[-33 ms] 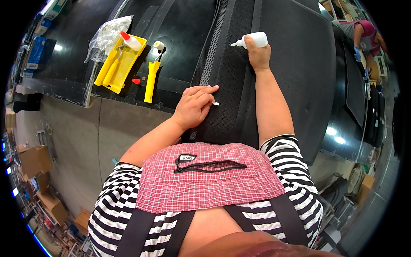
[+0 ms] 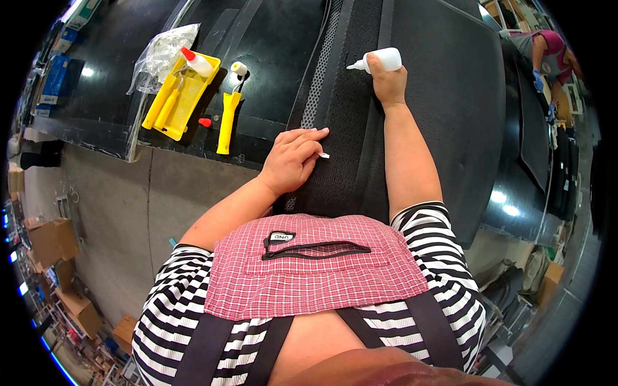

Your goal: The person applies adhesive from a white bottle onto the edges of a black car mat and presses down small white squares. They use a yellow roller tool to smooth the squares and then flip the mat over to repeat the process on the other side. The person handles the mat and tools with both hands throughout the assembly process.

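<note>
My right hand [image 2: 390, 83] is closed around a white squeeze bottle [image 2: 388, 58]. The bottle lies nearly level, its narrow nozzle pointing left over a black perforated strip [image 2: 338, 116]. Closer to me, my left hand [image 2: 293, 159] rests at the strip's left edge. Its index finger stretches out over the strip, and the other fingers curl in. A small white piece [image 2: 324, 155] pokes out from those curled fingers; most of it is hidden. Black sheet material [image 2: 450, 116] spreads to the right of the strip, and a grey mesh band [image 2: 320, 83] runs along its left.
On the black table [image 2: 257, 128] to the left lie a yellow tray [image 2: 191, 96] with a red-capped white bottle [image 2: 197, 62], a yellow-handled roller [image 2: 228, 122], a red cap [image 2: 205, 122] and a clear plastic bag [image 2: 164, 55]. A co-worker [image 2: 547, 55] in blue gloves stands far right.
</note>
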Demonstrator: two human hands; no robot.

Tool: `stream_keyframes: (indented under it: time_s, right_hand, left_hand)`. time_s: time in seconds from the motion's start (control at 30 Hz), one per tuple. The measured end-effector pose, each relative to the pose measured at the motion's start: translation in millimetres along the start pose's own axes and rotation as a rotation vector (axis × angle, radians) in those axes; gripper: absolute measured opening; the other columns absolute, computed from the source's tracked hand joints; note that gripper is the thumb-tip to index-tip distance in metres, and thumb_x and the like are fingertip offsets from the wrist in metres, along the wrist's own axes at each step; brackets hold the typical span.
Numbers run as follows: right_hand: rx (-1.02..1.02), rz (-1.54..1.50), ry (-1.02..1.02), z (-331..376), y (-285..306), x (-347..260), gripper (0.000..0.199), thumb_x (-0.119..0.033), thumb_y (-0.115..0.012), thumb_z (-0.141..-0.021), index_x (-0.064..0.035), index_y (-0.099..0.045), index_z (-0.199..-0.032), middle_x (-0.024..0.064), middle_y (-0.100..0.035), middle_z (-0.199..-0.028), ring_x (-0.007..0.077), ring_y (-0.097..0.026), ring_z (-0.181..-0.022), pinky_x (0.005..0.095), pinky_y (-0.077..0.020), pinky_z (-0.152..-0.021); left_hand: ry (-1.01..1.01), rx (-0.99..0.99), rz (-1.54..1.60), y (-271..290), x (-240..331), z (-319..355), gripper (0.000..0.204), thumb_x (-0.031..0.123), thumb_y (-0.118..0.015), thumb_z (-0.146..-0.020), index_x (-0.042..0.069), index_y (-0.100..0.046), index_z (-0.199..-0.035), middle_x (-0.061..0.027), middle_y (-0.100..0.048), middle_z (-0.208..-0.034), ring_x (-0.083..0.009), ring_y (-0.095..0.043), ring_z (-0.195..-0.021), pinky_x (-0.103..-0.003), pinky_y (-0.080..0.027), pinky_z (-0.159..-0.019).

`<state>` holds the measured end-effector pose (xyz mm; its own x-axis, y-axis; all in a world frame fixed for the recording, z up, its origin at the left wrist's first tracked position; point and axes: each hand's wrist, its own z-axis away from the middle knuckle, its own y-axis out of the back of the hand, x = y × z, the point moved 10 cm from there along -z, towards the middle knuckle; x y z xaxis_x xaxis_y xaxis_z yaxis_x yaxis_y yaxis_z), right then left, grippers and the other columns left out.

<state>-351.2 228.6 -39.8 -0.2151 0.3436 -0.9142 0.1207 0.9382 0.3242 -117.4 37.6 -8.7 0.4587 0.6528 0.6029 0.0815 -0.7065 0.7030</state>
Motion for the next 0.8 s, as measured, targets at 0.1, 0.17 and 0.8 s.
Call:
stream_keyframes:
  time_s: [0.1,0.17,0.8]
  right_hand:
    - [0.051,0.059,0.029,0.7,3.9,-6.1,0.037,-0.038,-0.073,-0.083,-0.0014,-0.075,-0.090,0.0145,-0.076,-0.085,0.0284,-0.074,-0.082,0.0385,-0.0559,-0.078]
    - [0.067,0.066,0.046,0.3,7.7,-6.2,0.037,-0.037,-0.073,-0.083,-0.0011,-0.075,-0.090,0.0152,-0.076,-0.085,0.0295,-0.074,-0.082,0.0389,-0.0560,-0.077]
    - [0.196,0.131,-0.091,-21.2,4.3,7.0,0.048,-0.047,-0.070,-0.083,-0.0006,-0.077,-0.094,0.0178,-0.077,-0.094,0.0355,-0.074,-0.091,0.0435,-0.0540,-0.087]
  left_hand:
    - [-0.001,0.004,0.003,1.0,1.0,-0.9,0.010,0.006,-0.066,-0.085,0.010,-0.066,-0.094,-0.0056,-0.067,-0.135,-0.0257,-0.062,-0.121,-0.040,-0.042,-0.105]
    - [-0.006,0.002,0.006,0.7,0.7,-1.5,0.010,0.005,-0.066,-0.085,0.010,-0.065,-0.094,-0.0056,-0.067,-0.134,-0.0257,-0.062,-0.121,-0.040,-0.042,-0.104]
    - [-0.001,-0.011,0.001,0.0,1.0,-1.4,0.011,0.005,-0.066,-0.084,0.010,-0.065,-0.093,-0.0054,-0.067,-0.135,-0.0260,-0.062,-0.121,-0.040,-0.042,-0.104]
